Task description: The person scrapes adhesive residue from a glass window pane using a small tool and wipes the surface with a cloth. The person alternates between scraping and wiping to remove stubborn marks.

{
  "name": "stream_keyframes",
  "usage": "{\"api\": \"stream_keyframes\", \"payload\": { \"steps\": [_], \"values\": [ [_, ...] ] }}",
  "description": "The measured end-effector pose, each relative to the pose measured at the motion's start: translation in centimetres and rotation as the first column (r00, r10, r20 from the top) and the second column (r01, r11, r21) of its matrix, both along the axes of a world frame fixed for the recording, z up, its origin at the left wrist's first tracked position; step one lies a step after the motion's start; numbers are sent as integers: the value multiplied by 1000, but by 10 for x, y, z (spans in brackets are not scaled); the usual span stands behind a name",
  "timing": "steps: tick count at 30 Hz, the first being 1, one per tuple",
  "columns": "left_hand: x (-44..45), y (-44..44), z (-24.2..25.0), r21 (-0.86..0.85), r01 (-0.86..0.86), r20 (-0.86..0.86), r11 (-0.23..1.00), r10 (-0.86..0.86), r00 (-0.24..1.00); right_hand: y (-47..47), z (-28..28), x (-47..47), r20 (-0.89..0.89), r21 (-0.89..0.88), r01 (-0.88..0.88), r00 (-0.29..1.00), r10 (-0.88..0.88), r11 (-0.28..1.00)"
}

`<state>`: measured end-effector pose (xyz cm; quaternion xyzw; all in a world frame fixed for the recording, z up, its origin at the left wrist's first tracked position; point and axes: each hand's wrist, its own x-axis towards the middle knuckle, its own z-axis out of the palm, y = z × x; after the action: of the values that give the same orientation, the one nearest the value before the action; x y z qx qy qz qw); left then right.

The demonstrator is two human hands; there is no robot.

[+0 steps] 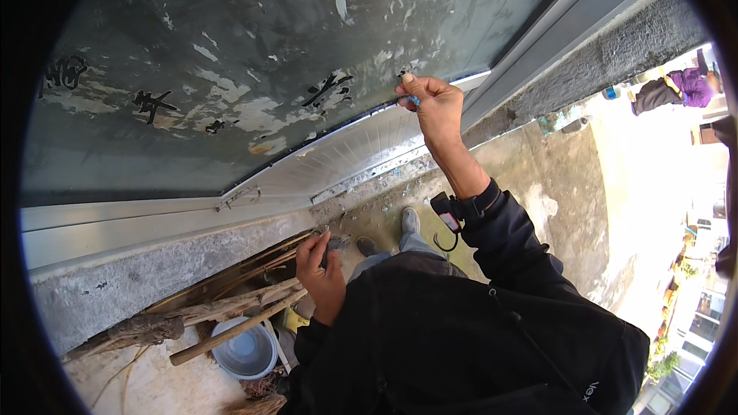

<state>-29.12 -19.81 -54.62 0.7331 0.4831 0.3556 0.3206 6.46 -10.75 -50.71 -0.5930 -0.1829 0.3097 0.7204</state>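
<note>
My right hand (441,106) is raised to the lower right part of a dark glass pane (190,6). Its fingers are curled around a small crumpled blue scrap (413,101), and the thumb tip meets the glass beside a black mark. Whitish peeled residue (225,89) and broken black lettering (328,89) cover much of the pane. Lower down, near my body, my left hand (320,279) hangs with its fingers bent. Something dark shows between its thumb and fingers, but I cannot tell whether it is held.
A silver metal frame (121,216) borders the pane above a concrete ledge (173,259). Wooden poles (242,323) and a grey-blue basin (245,351) lie at lower left. Small scraps (392,199) litter the ground by my shoes (410,220). A person in purple (689,86) is at far right.
</note>
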Motion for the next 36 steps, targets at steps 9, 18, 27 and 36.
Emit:
{"api": "stream_keyframes", "payload": {
  "steps": [9, 18, 27, 36],
  "values": [
    [11, 11, 3, 25, -5, -14, 1000, 5, 1000, 7, 4, 5, 218, 148, 13, 975, -45, 989],
    [18, 14, 4, 45, 7, 16, 999, -8, 1000, 7, 11, 1, 278, 74, 33, 959, -52, 997],
    [15, 10, -1, 45, -16, 16, 999, 15, 1000, 5, -10, 3, 276, -67, 0, 961, 19, 998],
    [17, 4, -2, 7, 22, 26, 1000, -22, 999, 9, 9, -1, 288, 70, 14, 957, -34, 997]
  ]
}}
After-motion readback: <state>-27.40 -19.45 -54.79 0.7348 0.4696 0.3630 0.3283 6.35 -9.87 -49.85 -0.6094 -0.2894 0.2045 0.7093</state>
